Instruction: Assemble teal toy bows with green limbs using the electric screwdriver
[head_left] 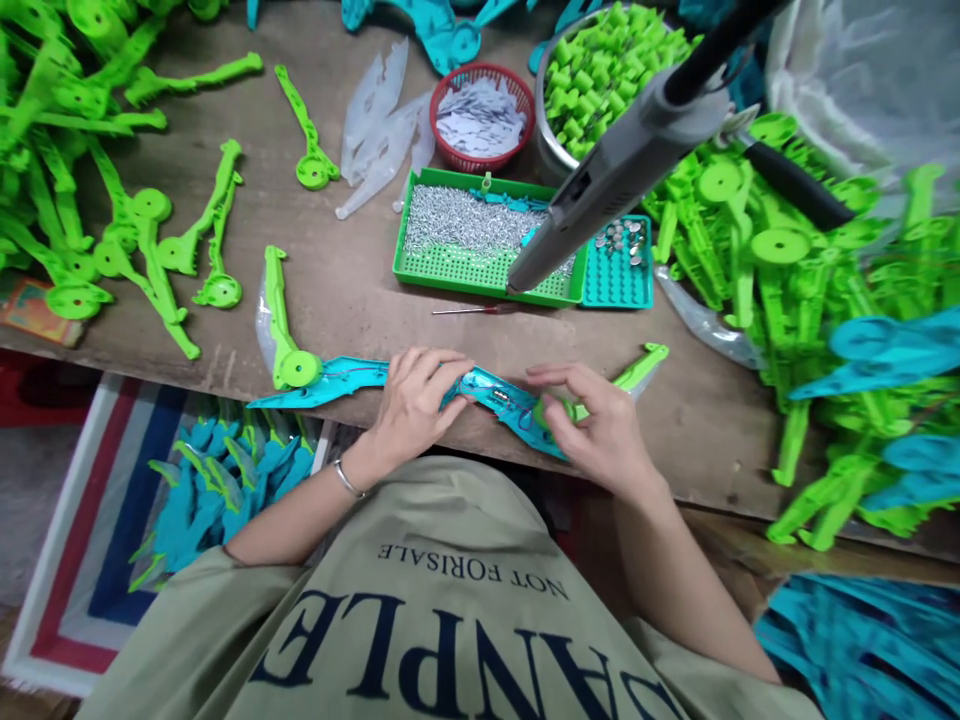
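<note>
A blue plastic toy bow half (352,376) lies across the table's front edge, its inside facing up with thin wires and small parts showing. Green plastic arms stick out at both ends, the left green arm (277,310) and the right green arm (641,368). My left hand (424,395) grips the blue piece near its middle, fingers over the top edge and thumb below. Over the right end, my right hand (589,420) has its thumb and index finger curled together at the green round joint; what lies between them is hidden.
A grey electric screwdriver (600,180) hangs above a green tray (487,285) of screws. Behind stand a red basket (480,75) of white pieces and a metal bowl (551,140) of green parts. Green arms (142,220) pile up left and right. A striped bag (82,560) holds blue-green pieces.
</note>
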